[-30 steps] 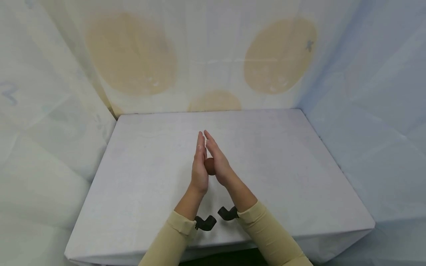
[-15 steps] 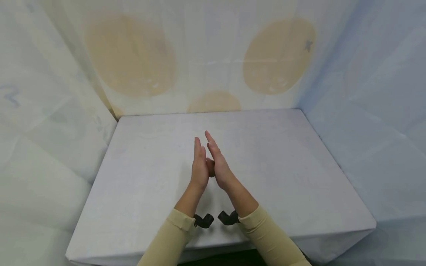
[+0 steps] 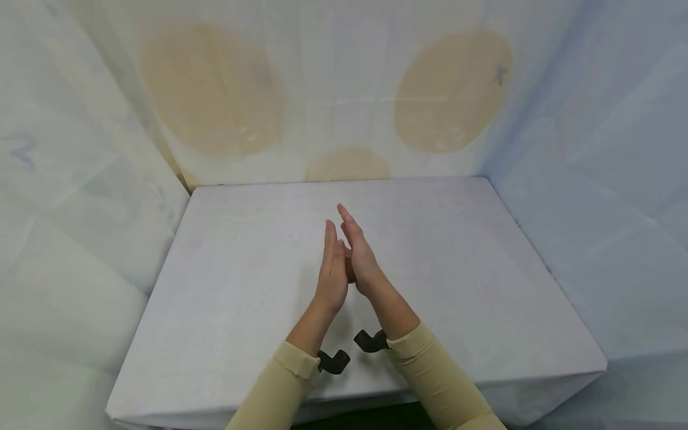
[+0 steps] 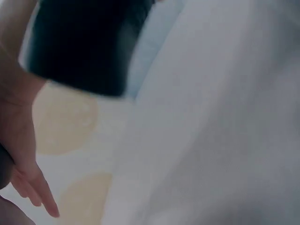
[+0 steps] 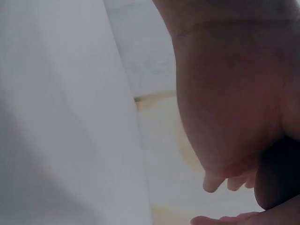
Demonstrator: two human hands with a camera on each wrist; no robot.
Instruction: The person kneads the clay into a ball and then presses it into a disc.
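My left hand (image 3: 332, 270) and my right hand (image 3: 359, 255) stand palm to palm above the middle of the white table (image 3: 226, 286), fingers straight and pointing away from me. A small brown lump (image 3: 350, 272) is pressed between the two palms; only a sliver of it shows in the head view. In the right wrist view the dark lump (image 5: 277, 173) lies against my right palm (image 5: 229, 93). The left wrist view shows my left hand's fingers (image 4: 33, 183) straight, with a dark blurred wrist mount (image 4: 84, 42) above them.
White cloth walls with pale orange round patches (image 3: 212, 89) close in the table at the back and both sides. Two black wrist mounts (image 3: 333, 361) sit at the cuffs of my beige sleeves (image 3: 430, 376) near the table's front edge.
My right hand has slid forward along the left palm and the left has drawn back a little. The brown lump between them shows less than a second ago.
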